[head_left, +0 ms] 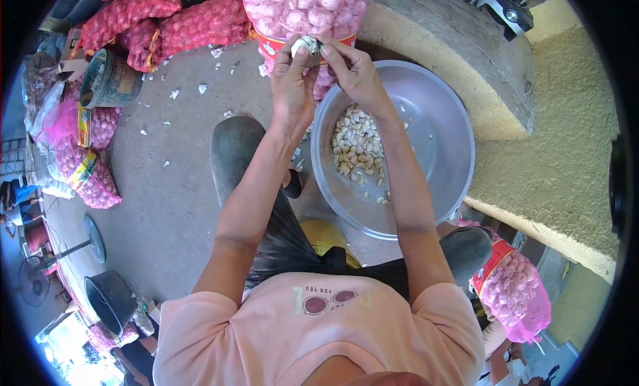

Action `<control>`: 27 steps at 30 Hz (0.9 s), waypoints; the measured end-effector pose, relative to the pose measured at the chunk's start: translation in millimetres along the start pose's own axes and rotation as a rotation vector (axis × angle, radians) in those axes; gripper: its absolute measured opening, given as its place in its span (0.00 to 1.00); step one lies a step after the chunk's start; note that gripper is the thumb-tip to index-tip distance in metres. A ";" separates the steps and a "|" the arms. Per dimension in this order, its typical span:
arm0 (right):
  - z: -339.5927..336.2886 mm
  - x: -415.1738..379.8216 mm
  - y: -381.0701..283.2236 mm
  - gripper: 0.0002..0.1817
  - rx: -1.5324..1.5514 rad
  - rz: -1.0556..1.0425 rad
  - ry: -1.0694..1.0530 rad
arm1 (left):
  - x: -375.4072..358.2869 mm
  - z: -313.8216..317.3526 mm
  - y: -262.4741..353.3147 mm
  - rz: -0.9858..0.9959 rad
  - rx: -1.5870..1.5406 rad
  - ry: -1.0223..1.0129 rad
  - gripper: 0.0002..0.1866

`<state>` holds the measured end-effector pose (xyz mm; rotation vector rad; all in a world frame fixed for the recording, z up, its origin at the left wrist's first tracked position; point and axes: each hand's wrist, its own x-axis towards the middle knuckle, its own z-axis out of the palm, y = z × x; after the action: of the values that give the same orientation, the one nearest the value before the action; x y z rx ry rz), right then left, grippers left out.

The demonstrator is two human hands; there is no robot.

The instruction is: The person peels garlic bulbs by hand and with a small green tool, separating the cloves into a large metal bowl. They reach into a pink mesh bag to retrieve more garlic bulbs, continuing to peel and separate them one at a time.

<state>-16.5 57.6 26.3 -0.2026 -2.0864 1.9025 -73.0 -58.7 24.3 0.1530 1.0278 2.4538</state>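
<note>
Both hands meet at the top centre, in front of a pink mesh sack of garlic bulbs (303, 10). Fingers of my left hand (293, 70) wrap round a whitish garlic bulb (306, 45). From the other side, the bent fingers of my right hand (349, 66) press on the same bulb, thumb and fingertips at its edge. Under my right forearm stands a large grey basin (432, 120), with loose garlic cloves (356, 143) piled on its left side.
Red mesh sacks (206, 23) lie at upper left beside a bucket (110, 80). More garlic sacks (86, 166) stand left, another (512, 286) lower right. A fan (93, 239) and black tub (110, 299) are lower left. A concrete ledge (452, 60) borders the basin.
</note>
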 end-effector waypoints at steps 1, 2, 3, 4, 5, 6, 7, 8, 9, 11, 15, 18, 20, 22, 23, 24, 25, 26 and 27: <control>2.9 0.2 0.3 0.20 0.002 -0.001 0.000 | 0.4 -1.1 0.5 0.002 0.012 0.010 0.16; 6.9 -0.4 0.7 0.20 0.182 0.053 0.024 | 0.5 -2.2 1.0 0.004 0.024 0.020 0.16; 9.1 -0.6 -0.1 0.19 0.361 0.108 0.049 | 0.7 -2.4 1.6 0.004 0.025 0.019 0.16; 7.7 -0.1 2.0 0.19 0.361 0.106 0.049 | 1.3 -2.4 2.2 0.001 0.000 0.016 0.15; 5.4 -0.7 6.5 0.19 0.491 0.192 0.007 | 1.2 -2.8 2.8 -0.003 -0.025 0.013 0.15; 4.7 -1.1 8.6 0.19 0.620 0.278 -0.036 | 1.9 -4.5 2.4 -0.004 -0.025 0.014 0.15; 5.3 -0.6 10.8 0.19 0.620 0.278 -0.037 | 3.7 -6.6 1.7 -0.015 -0.027 0.044 0.15; 6.6 0.6 13.1 0.19 0.566 0.267 -0.007 | 5.1 -8.6 1.5 -0.025 -0.028 0.073 0.15; 8.6 2.3 13.3 0.20 0.511 0.256 0.022 | 5.7 -9.6 1.8 -0.022 -0.028 0.074 0.15; 19.0 6.5 15.5 0.20 0.308 0.075 0.093 | 5.2 -12.1 1.3 0.001 -0.021 0.072 0.17; 15.2 9.7 9.0 0.19 0.097 0.049 0.153 | 4.8 -12.8 1.2 0.014 0.002 0.070 0.18; 17.7 17.3 8.6 0.19 0.184 -0.046 0.227 | 3.5 -8.8 2.5 0.022 0.025 0.079 0.18; 18.4 20.2 13.8 0.17 0.131 -0.077 0.255 | 1.9 -7.3 1.5 0.032 0.030 0.085 0.17; 20.3 22.5 21.3 0.15 0.078 -0.104 0.279 | 1.2 -8.3 1.0 0.030 0.051 0.093 0.17; 21.8 24.6 25.0 0.13 -0.097 -0.190 0.359 | 1.0 -8.8 0.8 0.032 0.072 0.099 0.17; 23.4 26.7 25.8 0.12 -0.274 -0.276 0.438 | 0.4 -7.3 0.8 0.032 0.072 0.100 0.17; 25.3 28.1 26.9 0.12 -0.274 -0.275 0.438 | -1.0 -5.4 0.4 0.038 0.082 0.102 0.17; 27.9 29.8 27.8 0.12 -0.130 -0.194 0.449 | -1.6 -4.4 0.6 0.045 0.093 0.104 0.16; 29.8 32.3 29.4 0.12 0.015 -0.114 0.459 | -1.3 -5.9 0.9 0.045 0.095 0.104 0.16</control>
<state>-59.4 42.5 -0.6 -0.4593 -1.7365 1.6186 -73.8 -63.6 20.8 0.0809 1.1985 2.4770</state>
